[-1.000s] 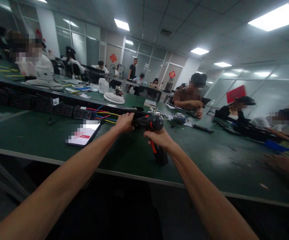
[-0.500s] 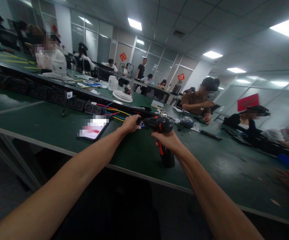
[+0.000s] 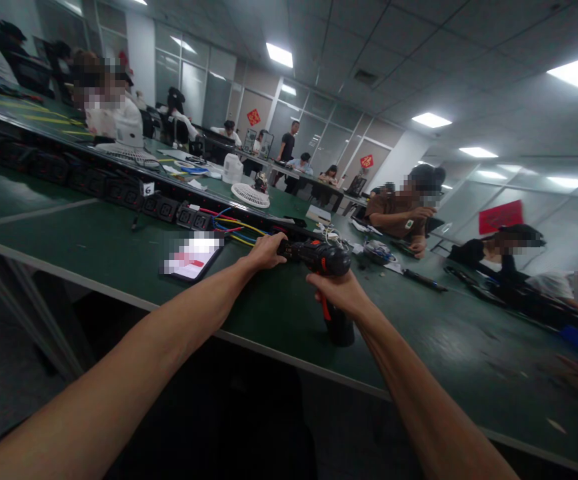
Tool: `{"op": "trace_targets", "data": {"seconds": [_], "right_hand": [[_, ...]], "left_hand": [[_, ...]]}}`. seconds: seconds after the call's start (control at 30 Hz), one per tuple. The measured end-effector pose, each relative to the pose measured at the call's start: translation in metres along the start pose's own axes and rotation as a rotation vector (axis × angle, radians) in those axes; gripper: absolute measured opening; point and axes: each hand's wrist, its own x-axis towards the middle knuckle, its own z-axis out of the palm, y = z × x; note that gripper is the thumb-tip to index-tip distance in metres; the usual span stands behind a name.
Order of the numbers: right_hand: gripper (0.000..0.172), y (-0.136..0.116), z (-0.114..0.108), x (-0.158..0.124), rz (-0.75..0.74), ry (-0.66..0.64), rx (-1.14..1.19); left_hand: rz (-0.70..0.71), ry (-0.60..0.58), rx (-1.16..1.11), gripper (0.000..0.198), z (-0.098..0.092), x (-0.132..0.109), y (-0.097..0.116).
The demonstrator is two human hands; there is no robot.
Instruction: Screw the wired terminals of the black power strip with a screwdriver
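Note:
My right hand (image 3: 341,288) is wrapped around the handle of a black and red cordless drill (image 3: 326,257), which stands upright with its front end pointing left. At that front end, my left hand (image 3: 269,252) has its fingers closed around a small dark part that I cannot make out. Red, yellow and blue wires (image 3: 241,230) run from near my left hand to the long black power strip (image 3: 161,208), whose sockets face me. A lit phone (image 3: 193,257) lies on the table left of my left hand.
The green table (image 3: 269,313) carries a white fan grille (image 3: 250,195), a bundle of white cables (image 3: 331,235) and a black stick-like tool (image 3: 425,280). A small card marked 6 (image 3: 147,190) stands by the strip. Co-workers sit around; one in a brown shirt (image 3: 389,210) is across the table.
The view has shifted slightly, so everything sits a little lower and farther right. Both hands keep their places at the drill and the part at its front.

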Motion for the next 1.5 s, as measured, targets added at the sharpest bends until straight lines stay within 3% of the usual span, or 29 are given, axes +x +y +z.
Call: {"op": "trace_targets", "data": {"seconds": [0.3,0.57,1.0,1.5], "right_hand": [[0.01,0.005,-0.009,0.0,-0.011,-0.039,-0.069],[0.013,0.009,-0.015,0.002,0.002,-0.063,0.031],[0.014,0.005,-0.015,-0.003,-0.023,-0.044,0.058],[0.017,0.008,-0.013,-0.002,0.021,-0.045,-0.008]], "left_hand": [[0.037,-0.02,-0.014,0.068,0.003,0.008,-0.003],[0.041,0.007,-0.004,0.067,0.012,0.012,-0.013],[-0.004,-0.031,-0.017,0.065,0.004,0.008,-0.001],[0.003,-0.04,-0.021,0.066,0.007,0.008,-0.004]]}}
